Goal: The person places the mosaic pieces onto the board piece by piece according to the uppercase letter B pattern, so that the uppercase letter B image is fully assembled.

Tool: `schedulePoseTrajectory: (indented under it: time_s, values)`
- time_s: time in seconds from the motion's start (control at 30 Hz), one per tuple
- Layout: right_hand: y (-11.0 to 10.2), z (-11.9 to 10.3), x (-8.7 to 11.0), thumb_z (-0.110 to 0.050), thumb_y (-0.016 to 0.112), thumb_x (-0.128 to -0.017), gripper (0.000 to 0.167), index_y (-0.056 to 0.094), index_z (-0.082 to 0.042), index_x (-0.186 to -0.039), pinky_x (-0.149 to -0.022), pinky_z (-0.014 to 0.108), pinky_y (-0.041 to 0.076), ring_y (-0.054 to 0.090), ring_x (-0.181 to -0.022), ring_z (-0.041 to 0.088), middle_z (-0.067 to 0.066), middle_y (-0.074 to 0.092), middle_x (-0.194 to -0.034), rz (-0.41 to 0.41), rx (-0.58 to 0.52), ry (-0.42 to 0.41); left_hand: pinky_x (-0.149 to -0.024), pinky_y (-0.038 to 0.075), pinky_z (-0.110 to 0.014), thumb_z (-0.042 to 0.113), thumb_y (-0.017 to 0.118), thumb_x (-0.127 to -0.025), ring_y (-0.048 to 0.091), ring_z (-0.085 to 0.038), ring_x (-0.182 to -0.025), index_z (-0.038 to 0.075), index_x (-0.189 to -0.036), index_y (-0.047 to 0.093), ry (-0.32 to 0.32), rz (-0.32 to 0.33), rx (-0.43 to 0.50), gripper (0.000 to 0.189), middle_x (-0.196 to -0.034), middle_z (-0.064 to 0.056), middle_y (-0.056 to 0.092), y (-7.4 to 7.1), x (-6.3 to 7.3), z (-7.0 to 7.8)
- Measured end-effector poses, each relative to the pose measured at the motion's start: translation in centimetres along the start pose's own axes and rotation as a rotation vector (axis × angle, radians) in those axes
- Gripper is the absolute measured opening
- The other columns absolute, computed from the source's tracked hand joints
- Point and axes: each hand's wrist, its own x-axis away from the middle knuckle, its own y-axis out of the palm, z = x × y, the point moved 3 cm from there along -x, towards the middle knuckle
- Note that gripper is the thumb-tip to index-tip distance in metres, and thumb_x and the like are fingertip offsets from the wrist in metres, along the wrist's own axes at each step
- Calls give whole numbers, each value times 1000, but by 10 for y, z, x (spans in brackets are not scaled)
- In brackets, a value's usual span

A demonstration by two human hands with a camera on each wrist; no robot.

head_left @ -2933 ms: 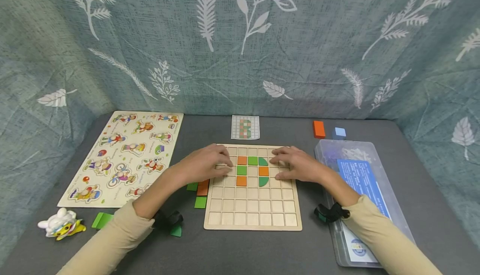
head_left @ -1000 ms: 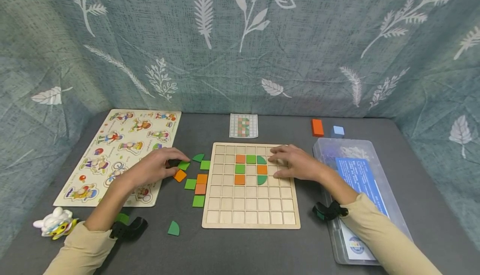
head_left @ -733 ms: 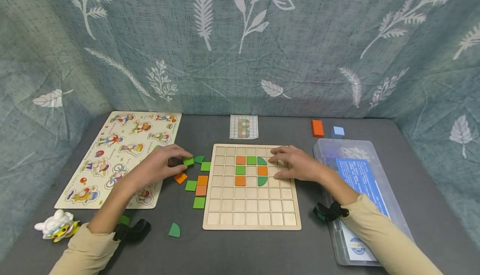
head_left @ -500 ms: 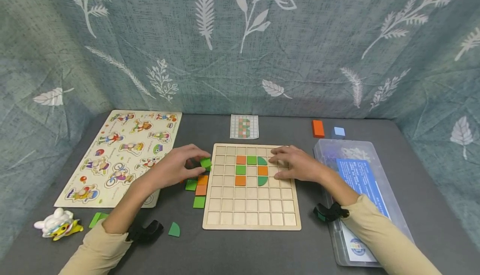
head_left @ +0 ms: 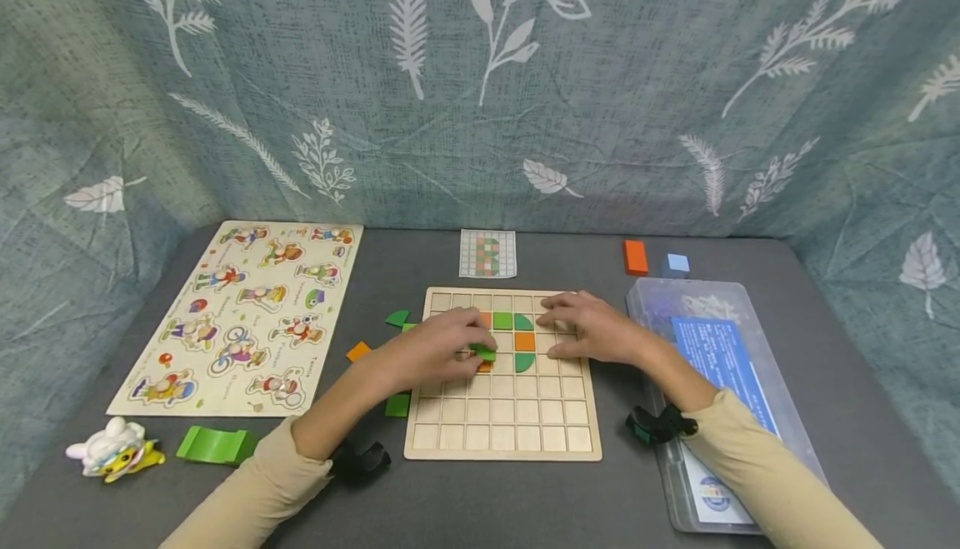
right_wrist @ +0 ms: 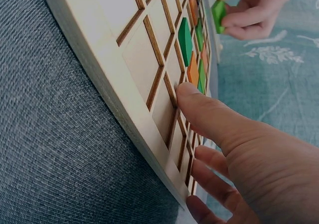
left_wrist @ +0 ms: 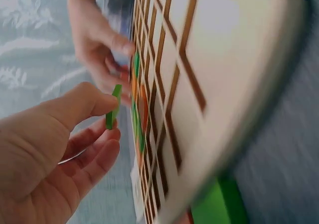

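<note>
Pinching the green tile (head_left: 486,354) above the board (head_left: 504,436) in my left grip (head_left: 433,349), I should lower it flat, my loosely spread right grip (head_left: 602,330) steadying the right side.

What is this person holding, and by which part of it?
The left hand pinches a green tile by its edges. The right hand holds nothing; it touches the wooden board.
</note>
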Motion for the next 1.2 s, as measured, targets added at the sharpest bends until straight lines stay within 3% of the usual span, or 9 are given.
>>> schedulePoseTrajectory:
  time_s: [0.17, 0.4, 1.0, 1.2]
  values:
    - [0, 0, 0, -29, 72, -87, 47, 64, -6, -127, -107, 59, 34, 46, -131, 40, 20, 50, -142, 4, 9, 2, -82, 48, -28, 12, 65, -90, 55, -13, -95, 13, -105, 73, 19, -59, -43, 18, -108, -3, 63, 9, -12, 11]
    - [1, 0, 1, -29, 72, -87, 45, 65, -7, -125, -101, 56, 40, 48, -128, 40, 20, 51, -141, 15, 16, -8, -80, 47, -25, 12, 64, -91, 54, -13, -93, 13, -106, 74, 13, -125, -42, 18, -106, -3, 64, 12, -17, 14]
    - [0, 0, 1, -29, 72, -87, 46, 64, -7, -126, -101, 56, 41, 48, -128, 40, 20, 50, -142, 10, 10, -4, -80, 50, -24, 9, 66, -89, 60, -11, -88, 11, -101, 75, 51, -117, -45, 16, -100, -2, 68, 15, -24, 13]
    - [1, 0, 0, -29, 72, -87, 46, 64, -7, -126, -102, 57, 39, 48, -128, 40, 20, 51, -142, 14, 11, -9, -95, 48, -32, 17, 68, -90, 58, -16, -99, 17, -97, 76, 55, -119, -194, 11, -109, -1, 66, 16, -22, 16]
